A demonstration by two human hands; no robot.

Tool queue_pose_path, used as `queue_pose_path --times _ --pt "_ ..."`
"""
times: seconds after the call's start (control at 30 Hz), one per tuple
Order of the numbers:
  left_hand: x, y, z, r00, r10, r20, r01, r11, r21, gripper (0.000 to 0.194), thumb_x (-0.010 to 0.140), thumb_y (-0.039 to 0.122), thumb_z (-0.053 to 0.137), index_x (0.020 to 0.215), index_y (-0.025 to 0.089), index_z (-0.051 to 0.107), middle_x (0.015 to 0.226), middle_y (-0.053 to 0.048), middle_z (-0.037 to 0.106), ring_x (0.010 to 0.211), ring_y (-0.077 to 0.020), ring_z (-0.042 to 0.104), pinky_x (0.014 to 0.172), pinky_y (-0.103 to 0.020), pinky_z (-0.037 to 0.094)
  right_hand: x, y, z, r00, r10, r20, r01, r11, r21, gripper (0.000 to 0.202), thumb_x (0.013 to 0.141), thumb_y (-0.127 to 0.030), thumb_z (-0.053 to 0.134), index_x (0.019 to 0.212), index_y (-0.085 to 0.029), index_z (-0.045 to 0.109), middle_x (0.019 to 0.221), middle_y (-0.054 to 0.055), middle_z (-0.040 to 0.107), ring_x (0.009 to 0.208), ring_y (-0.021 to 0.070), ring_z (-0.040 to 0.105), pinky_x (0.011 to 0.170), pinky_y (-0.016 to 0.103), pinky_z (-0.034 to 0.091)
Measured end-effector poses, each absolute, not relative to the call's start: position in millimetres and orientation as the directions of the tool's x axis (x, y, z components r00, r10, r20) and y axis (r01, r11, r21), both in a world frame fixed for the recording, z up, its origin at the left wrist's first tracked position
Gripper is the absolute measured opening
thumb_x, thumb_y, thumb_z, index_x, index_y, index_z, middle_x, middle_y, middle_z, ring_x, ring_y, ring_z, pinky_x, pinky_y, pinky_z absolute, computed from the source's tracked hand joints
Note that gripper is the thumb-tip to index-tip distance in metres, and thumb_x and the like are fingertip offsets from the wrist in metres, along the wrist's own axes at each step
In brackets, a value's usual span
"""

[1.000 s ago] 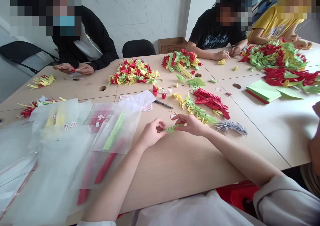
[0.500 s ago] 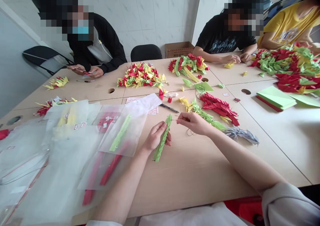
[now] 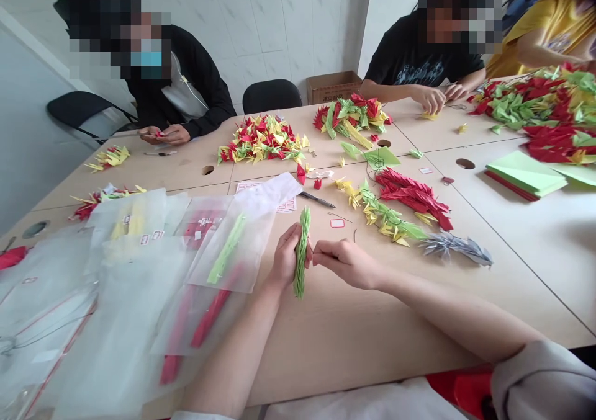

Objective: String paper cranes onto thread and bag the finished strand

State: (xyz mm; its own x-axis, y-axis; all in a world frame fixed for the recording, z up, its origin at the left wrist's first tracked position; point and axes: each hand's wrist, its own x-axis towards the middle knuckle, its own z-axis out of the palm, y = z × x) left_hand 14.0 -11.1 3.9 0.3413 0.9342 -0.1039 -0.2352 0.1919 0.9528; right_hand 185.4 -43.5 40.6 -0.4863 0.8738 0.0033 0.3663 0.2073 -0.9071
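Upright in my left hand is a slim green strand of folded paper cranes, with the fingers wrapped round its middle. My right hand is close on the right of the strand, thumb and fingertips pinched together beside the left fingertips. Whatever that pinch holds is too small to make out. Just beyond the right hand lie a red-edged white label and a dark bit of cord. Further right are a red crane strand, a green and yellow one, and a grey one.
Clear plastic bags, some with crane strands inside, cover the table's left. A black pen lies ahead. Beyond are crane piles and green paper sheets at right. Several people sit across the table, their hands at folded paper.
My right hand has moved left and down, in against the strand. The strand has turned from tilted to nearly upright. The label is now uncovered.
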Motion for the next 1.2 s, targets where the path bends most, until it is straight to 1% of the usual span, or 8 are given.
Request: queue_pose_path --times 0.13,0.2,0.3,0.43,0.83,1.0,1.1,1.2 --pt "9.2 -14.2 7.8 0.47 0.863 -0.185 -0.148 0.284 0.947 0.035 0.091 0.051 0.053 0.079 0.019 0.049 0.052 0.004 0.056 0.035 -0.0084 0.044 0.034 -0.019 0.031 205.2 -29.4 58.9 -0.191 0.958 0.214 0.366 0.272 -0.89 0.026 0.097 -0.038 0.048 0.088 -0.018 0.062 0.071 -0.001 0.056 0.061 0.011 0.045 0.058 0.023 0.036" --pt "7.7 -16.0 9.4 0.533 0.822 -0.2 -0.124 0.31 0.942 0.036 0.091 0.052 0.053 0.077 0.019 0.049 0.051 0.003 0.056 0.036 -0.0088 0.045 0.034 -0.019 0.032 215.3 -21.0 67.2 -0.066 0.966 0.249 0.417 0.254 -0.873 0.026 0.096 -0.039 0.049 0.087 -0.018 0.061 0.065 -0.002 0.049 0.056 0.0104 0.039 0.054 0.023 0.031" --pt "6.7 -17.9 10.3 0.588 0.786 -0.192 -0.126 0.323 0.938 0.036 0.09 0.051 0.053 0.077 0.018 0.05 0.049 0.003 0.055 0.035 -0.009 0.045 0.034 -0.019 0.032 223.0 -12.4 71.1 -0.008 0.967 0.253 0.494 0.224 -0.84 0.026 0.095 -0.039 0.05 0.083 -0.019 0.059 0.06 -0.004 0.042 0.052 0.01 0.033 0.053 0.024 0.029" --pt "4.4 -17.5 9.4 0.597 0.776 -0.204 -0.136 0.348 0.928 0.035 0.089 0.05 0.056 0.077 0.018 0.05 0.049 0.003 0.055 0.034 -0.0094 0.046 0.034 -0.02 0.033 223.4 -9.3 66.5 -0.012 0.969 0.245 0.512 0.217 -0.831 0.026 0.095 -0.039 0.049 0.082 -0.019 0.059 0.06 -0.004 0.041 0.052 0.0099 0.033 0.053 0.024 0.028" --pt "2.8 -11.4 3.5 0.404 0.9 -0.162 -0.21 0.264 0.942 0.037 0.09 0.053 0.05 0.077 0.018 0.05 0.051 0.0 0.061 0.038 -0.0115 0.049 0.04 -0.022 0.037 222.5 -20.4 75.1 -0.141 0.976 0.169 0.427 0.214 -0.879 0.028 0.095 -0.042 0.05 0.082 -0.019 0.059 0.06 -0.004 0.037 0.05 0.0096 0.03 0.047 0.024 0.023" --pt "7.5 -3.8 -2.0 0.088 0.984 -0.155 -0.252 0.172 0.952 0.034 0.09 0.052 0.044 0.082 0.019 0.051 0.067 -0.002 0.067 0.056 -0.014 0.062 0.056 -0.025 0.046 202.5 -35.8 66.1 -0.397 0.917 -0.046 0.343 0.101 -0.934 0.03 0.095 -0.042 0.049 0.083 -0.018 0.062 0.061 -0.004 0.039 0.055 0.0105 0.035 0.051 0.024 0.028" --pt "7.5 2.4 -3.2 -0.014 0.983 -0.184 -0.352 0.168 0.921 0.029 0.088 0.048 0.046 0.082 0.019 0.05 0.069 0.0 0.061 0.058 -0.0114 0.058 0.056 -0.023 0.044 178.8 -49.8 42.8 -0.527 0.828 -0.191 0.282 -0.042 -0.959 0.03 0.095 -0.042 0.048 0.082 -0.018 0.06 0.062 -0.004 0.04 0.057 0.0106 0.037 0.053 0.023 0.031" --pt "5.9 6.5 -1.5 -0.03 0.974 -0.223 -0.455 0.185 0.871 0.022 0.088 0.042 0.049 0.083 0.02 0.048 0.064 0.003 0.05 0.054 -0.0089 0.049 0.054 -0.02 0.042 159.8 -60.8 16.4 -0.561 0.799 -0.217 0.274 -0.069 -0.959 0.028 0.095 -0.038 0.047 0.081 -0.017 0.06 0.065 -0.004 0.043 0.06 0.0106 0.039 0.056 0.023 0.032"
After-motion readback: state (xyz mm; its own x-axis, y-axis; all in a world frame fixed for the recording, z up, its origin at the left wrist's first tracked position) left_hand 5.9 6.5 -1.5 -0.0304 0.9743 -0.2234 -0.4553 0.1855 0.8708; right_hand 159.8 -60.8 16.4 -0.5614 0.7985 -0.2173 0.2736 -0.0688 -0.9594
